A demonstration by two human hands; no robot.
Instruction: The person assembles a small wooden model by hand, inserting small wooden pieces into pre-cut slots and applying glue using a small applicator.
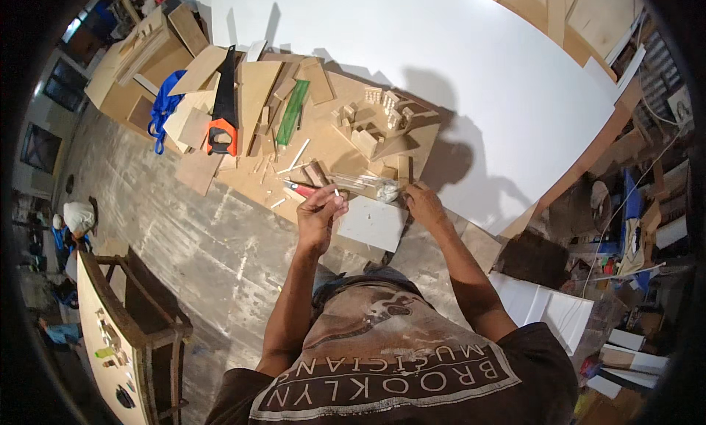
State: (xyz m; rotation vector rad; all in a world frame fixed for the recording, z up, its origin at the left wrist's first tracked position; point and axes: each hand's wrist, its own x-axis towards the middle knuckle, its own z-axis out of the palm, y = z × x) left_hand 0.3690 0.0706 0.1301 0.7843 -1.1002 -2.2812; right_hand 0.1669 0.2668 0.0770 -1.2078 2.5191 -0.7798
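My left hand point(321, 213) is raised at the near edge of the wooden work board, closed in a pinch on a small white stick point(338, 193). Just beyond it lies a red-handled tool point(300, 190), partly covered by my fingers. My right hand point(426, 204) has its fingers curled together beside a crumpled clear plastic bag point(387, 190); what they grip, if anything, is hidden. A narrow brown strip point(406, 168) stands out just past those fingertips. Between my hands is a flat white panel point(372, 223). Thin pale sticks point(353, 181) lie beside the bag.
Small wooden blocks point(364, 140) form a partial ring on the board. To its left are a green strip point(294, 112), wood offcuts and a handsaw point(223, 131) with an orange handle. A large white sheet point(500, 94) spreads behind. Another person point(79, 219) is at far left, beyond a table point(110, 344).
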